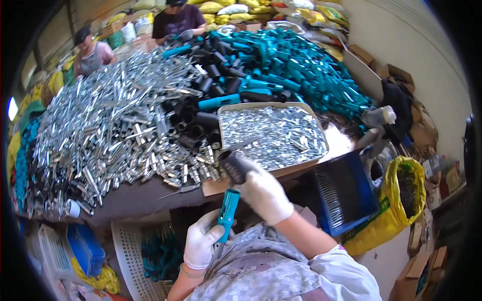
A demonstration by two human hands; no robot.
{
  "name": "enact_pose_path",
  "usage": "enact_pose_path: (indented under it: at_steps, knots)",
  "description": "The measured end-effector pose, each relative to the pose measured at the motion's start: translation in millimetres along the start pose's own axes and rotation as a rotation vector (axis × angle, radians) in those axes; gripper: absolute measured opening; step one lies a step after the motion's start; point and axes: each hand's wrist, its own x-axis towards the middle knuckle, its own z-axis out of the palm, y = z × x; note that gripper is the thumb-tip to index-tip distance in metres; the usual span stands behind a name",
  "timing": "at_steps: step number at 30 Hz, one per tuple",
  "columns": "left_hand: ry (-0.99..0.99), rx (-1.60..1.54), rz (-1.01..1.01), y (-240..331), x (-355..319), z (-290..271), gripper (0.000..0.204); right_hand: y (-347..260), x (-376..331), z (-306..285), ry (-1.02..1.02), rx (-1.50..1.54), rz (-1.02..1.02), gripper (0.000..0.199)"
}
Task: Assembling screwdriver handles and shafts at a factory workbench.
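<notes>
My left hand [202, 240], in a white glove, grips a slotted teal tube-shaped part [229, 205] that stands tilted in front of my apron. A dark metal piece juts out below that hand. My white-gloved right hand [266, 194] is closed around a short black sleeve [233, 167], slightly blurred, held just above and to the right of the teal part. The two parts look close together; whether they touch I cannot tell. Behind the sleeve, a cream tray [325, 135] holds a spread of small, shiny metal pieces.
A large heap of silvery metal parts [115, 120] covers the table's left, with black sleeves [206, 120] and teal parts [306, 70] beyond. At right are a blue box [359, 180] and yellow sack [371, 228]. A white basket [130, 261] stands low left. Two people [178, 22] work across the table.
</notes>
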Motion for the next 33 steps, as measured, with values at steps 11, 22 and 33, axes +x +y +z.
enact_pose_path:
  at_steps: [11, 22, 33]
  knots:
    - [-0.011, -0.286, -0.039, -13, 6, 32, 0.075, 2, -15, 18, -0.171, 0.352, -0.051, 0.098]
    - [-0.087, -0.181, 0.044, 7, 22, 47, 0.081, -81, -7, -15, -0.556, -0.890, -0.558, 0.072]
    - [-0.087, 0.384, 0.031, 10, 42, 58, 0.047, -144, 4, -105, -0.324, -1.222, -0.571, 0.032]
